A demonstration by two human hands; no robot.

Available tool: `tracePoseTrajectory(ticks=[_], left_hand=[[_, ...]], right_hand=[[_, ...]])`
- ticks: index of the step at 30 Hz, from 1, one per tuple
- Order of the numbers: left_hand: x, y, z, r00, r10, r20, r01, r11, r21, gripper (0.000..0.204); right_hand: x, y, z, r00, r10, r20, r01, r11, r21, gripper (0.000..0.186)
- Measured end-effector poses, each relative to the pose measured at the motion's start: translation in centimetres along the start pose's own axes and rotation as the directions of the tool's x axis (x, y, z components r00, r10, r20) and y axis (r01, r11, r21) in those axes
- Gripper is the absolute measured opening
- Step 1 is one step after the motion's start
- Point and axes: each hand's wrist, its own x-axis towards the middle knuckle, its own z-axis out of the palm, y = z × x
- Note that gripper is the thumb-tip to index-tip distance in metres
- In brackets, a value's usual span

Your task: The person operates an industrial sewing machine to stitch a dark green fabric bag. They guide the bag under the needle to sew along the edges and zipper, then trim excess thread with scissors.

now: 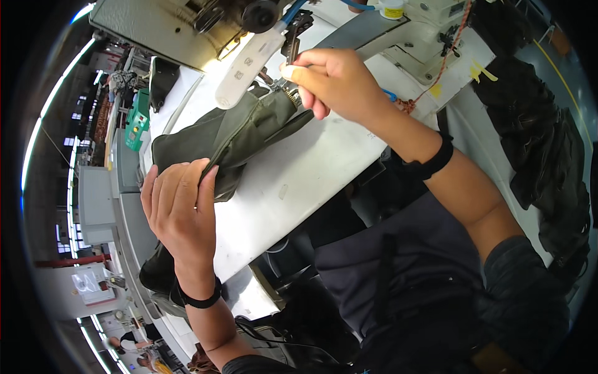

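Observation:
An olive-green fabric piece [240, 128] with a long seam lies on the white machine table [280, 199], its far end under the sewing machine [162, 28] beside a white elongated light bar [249, 65]. My left hand [180, 212] is closed on the near end of this fabric, thumb and fingers at the seam. My right hand [336, 84] is closed near the needle area, thumb and index finger at a narrow dark metal part [293, 43] of the machine; exactly what they hold is partly hidden. The other fingers curl beside the fabric's far end.
A second white machine [423, 47] stands at upper right. Dark fabric pieces [529, 137] hang along the right. A green box [137, 118] and a black item [163, 81] sit beyond the table at left. Co-workers [124, 343] are visible at lower left.

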Motion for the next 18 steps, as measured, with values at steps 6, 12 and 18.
tracePoseTrajectory(ticks=[6,12,18], left_hand=[[1.5,-0.7,-0.2,0.997,0.021,-0.068,-0.022,1.000,-0.005,0.016],[4.5,-0.4,-2.0,0.997,0.071,0.002,-0.071,0.997,-0.003,0.015],[11.9,-1.8,-3.8,0.936,-0.133,0.327,0.201,0.963,-0.181,0.016]], right_hand=[[-4.7,8.5,0.5,0.980,-0.103,-0.171,0.081,0.988,-0.129,0.034],[-4.1,8.1,1.9,0.967,-0.078,0.243,0.074,0.997,0.026,0.048],[-4.7,2.5,-1.2,0.784,0.088,0.614,-0.406,0.822,0.401,0.048]])
